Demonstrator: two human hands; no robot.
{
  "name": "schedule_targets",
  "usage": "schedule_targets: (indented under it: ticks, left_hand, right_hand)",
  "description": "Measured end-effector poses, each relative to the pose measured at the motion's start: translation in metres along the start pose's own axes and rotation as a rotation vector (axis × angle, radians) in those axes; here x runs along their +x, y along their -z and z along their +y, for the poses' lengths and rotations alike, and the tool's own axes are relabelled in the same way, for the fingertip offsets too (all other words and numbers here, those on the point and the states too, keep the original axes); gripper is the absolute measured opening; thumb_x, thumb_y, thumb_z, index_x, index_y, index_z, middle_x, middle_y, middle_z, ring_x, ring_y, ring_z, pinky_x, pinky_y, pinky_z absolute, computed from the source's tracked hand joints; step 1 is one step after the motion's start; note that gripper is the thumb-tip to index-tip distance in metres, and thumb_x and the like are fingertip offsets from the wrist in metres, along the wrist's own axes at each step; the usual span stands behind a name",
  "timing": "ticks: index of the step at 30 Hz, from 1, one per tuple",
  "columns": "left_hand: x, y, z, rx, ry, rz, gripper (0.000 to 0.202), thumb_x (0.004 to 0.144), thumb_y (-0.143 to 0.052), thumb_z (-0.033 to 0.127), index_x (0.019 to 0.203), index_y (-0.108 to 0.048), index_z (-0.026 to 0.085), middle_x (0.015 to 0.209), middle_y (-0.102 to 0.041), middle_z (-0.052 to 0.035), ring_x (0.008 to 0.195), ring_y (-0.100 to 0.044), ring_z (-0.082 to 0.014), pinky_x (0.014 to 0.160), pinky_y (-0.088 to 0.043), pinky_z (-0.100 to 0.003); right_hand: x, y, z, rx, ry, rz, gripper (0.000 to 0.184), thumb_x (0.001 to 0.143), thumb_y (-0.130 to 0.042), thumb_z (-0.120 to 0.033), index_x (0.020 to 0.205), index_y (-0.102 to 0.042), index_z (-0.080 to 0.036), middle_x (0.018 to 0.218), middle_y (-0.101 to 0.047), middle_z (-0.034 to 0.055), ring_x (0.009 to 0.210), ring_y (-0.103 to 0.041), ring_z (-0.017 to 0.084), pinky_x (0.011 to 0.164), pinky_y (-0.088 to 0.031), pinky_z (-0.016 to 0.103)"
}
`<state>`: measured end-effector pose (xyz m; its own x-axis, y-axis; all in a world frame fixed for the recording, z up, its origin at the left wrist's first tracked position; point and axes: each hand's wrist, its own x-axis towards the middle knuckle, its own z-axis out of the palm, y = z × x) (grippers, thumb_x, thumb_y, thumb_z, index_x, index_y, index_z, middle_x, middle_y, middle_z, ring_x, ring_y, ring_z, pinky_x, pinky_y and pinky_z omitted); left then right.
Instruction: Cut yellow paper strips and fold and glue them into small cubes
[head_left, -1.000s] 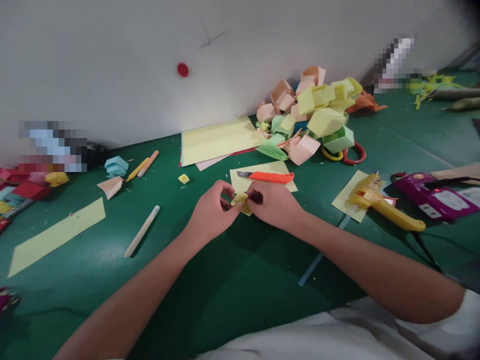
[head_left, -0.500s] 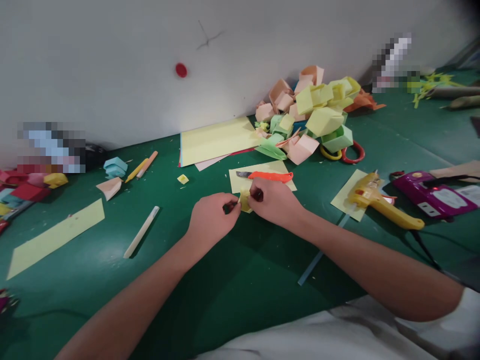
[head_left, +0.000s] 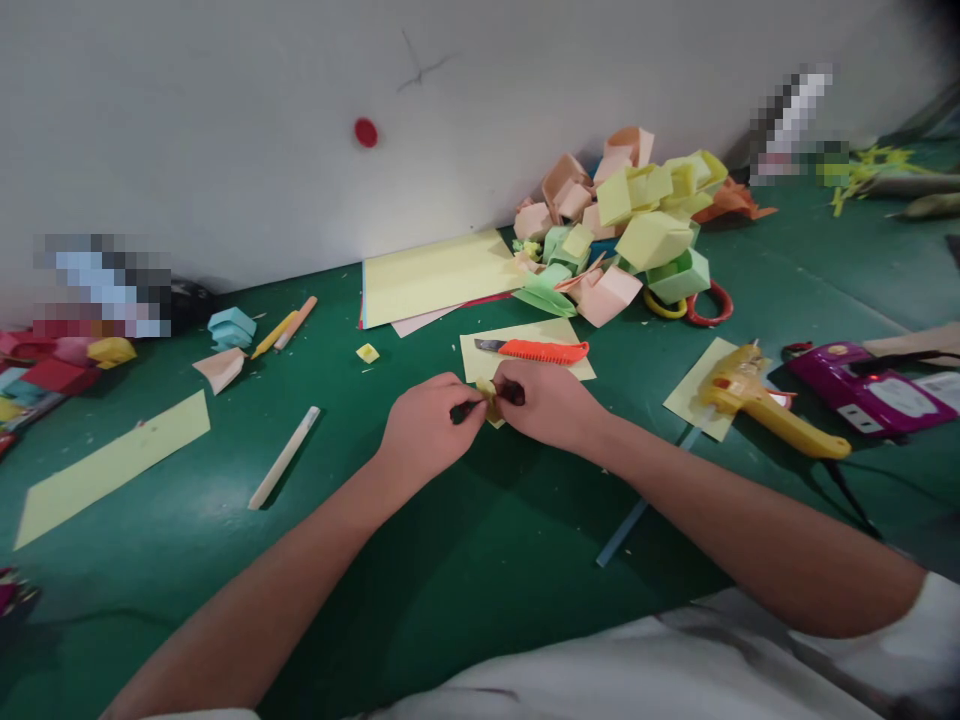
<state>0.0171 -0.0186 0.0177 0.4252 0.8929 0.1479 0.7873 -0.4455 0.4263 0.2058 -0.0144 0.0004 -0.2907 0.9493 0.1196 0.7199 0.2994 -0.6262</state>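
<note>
Head view, your left hand [head_left: 429,425] and right hand [head_left: 553,405] both pinching small yellow paper [head_left: 491,402], held just your side of orange cutter [head_left: 545,351], visible long axis roughly away from you, pointing direction unclear.

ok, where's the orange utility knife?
Head view, just right of centre: the utility knife lies on a yellow paper sheet, directly beyond the right hand.

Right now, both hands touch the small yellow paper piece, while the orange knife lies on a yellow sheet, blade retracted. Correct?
No: the head view shows the blade of the orange knife extended. The knife lies on a yellow sheet, and the left hand and right hand touch the small yellow paper piece.
</note>
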Motion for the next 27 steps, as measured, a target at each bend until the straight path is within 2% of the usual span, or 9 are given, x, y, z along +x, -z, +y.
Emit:
schedule_targets:
  ticks: [7,12,16,18,22,27]
  left_hand:
    - [-0.002,-0.004,0.002,-0.028,0.050,0.022,0.013,0.083,-0.059,0.024,0.087,-0.071,0.023,0.084,-0.067,0.0002,0.070,-0.060,-0.0146,0.058,-0.040,-0.027]
    - [0.001,-0.004,0.003,-0.066,0.127,0.043,0.006,0.081,-0.063,0.027,0.082,-0.066,0.022,0.080,-0.067,0.0007,0.070,-0.060,-0.0148,0.058,-0.040,-0.026]
    - [0.004,-0.004,0.002,-0.096,0.195,0.046,0.019,0.078,-0.067,0.032,0.093,-0.061,0.022,0.089,-0.069,-0.0004,0.066,-0.059,-0.0140,0.055,-0.040,-0.025]
    - [0.005,-0.004,0.003,-0.106,0.191,0.018,0.018,0.078,-0.067,0.032,0.092,-0.062,0.022,0.090,-0.070,-0.0007,0.064,-0.059,-0.0136,0.054,-0.040,-0.026]
    - [0.003,-0.004,0.009,-0.116,0.149,-0.032,0.009,0.081,-0.062,0.031,0.079,-0.063,0.022,0.074,-0.068,0.0012,0.061,-0.058,-0.0145,0.052,-0.037,-0.026]
    - [-0.001,-0.003,0.014,-0.081,0.112,0.007,0.007,0.083,-0.059,0.026,0.084,-0.065,0.022,0.079,-0.070,0.0005,0.069,-0.062,-0.0164,0.057,-0.039,-0.026]
  right_hand:
    - [0.000,0.003,-0.001,0.015,0.024,-0.050,0.005,0.078,-0.057,-0.017,0.078,-0.061,-0.021,0.074,-0.063,-0.0014,0.066,-0.051,0.012,0.057,-0.030,0.025]
    - [0.000,0.005,-0.002,0.039,0.013,-0.061,0.007,0.076,-0.057,-0.015,0.077,-0.062,-0.020,0.075,-0.064,-0.0015,0.066,-0.052,0.013,0.057,-0.032,0.025]
    - [0.001,0.007,-0.003,0.075,0.003,-0.076,0.007,0.075,-0.059,-0.016,0.078,-0.064,-0.020,0.077,-0.066,-0.0006,0.069,-0.055,0.013,0.058,-0.035,0.025]
    - [0.001,0.008,-0.003,0.100,-0.001,-0.092,0.007,0.075,-0.061,-0.017,0.080,-0.065,-0.020,0.078,-0.067,-0.0002,0.070,-0.057,0.014,0.059,-0.037,0.025]
    - [0.000,0.011,-0.002,0.169,-0.022,-0.120,0.010,0.075,-0.064,-0.017,0.084,-0.066,-0.020,0.080,-0.069,0.0009,0.072,-0.061,0.015,0.060,-0.042,0.026]
    - [0.001,0.011,0.002,0.350,-0.039,-0.157,0.024,0.073,-0.067,-0.011,0.096,-0.067,-0.019,0.090,-0.073,0.0035,0.081,-0.067,0.017,0.069,-0.053,0.028]
